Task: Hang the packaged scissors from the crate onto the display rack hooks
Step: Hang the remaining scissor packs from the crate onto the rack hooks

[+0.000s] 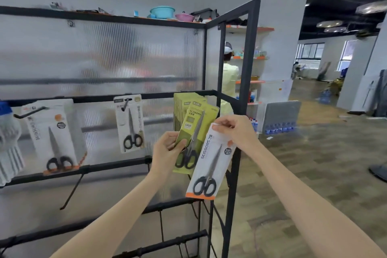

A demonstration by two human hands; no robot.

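My right hand (235, 130) pinches the top of a white scissors pack (211, 163) with an orange bottom strip, held upright in front of the rack's right end. My left hand (167, 148) grips the lower left edge of a green scissors pack (193, 132), the front one of a stack of green packs (184, 104) hanging at the right of the black display rack (146, 96). Two more white packs hang further left: one (130, 123) on a middle hook, and a thick stack (54, 138) on a left hook. The crate is out of view.
A ribbed translucent panel (104, 58) backs the rack. Bare black hooks (73, 190) stick out on the lower rails. Basins (162, 12) sit on the top shelf. A person in yellow (229, 77) stands behind the rack's right post. Open floor lies to the right.
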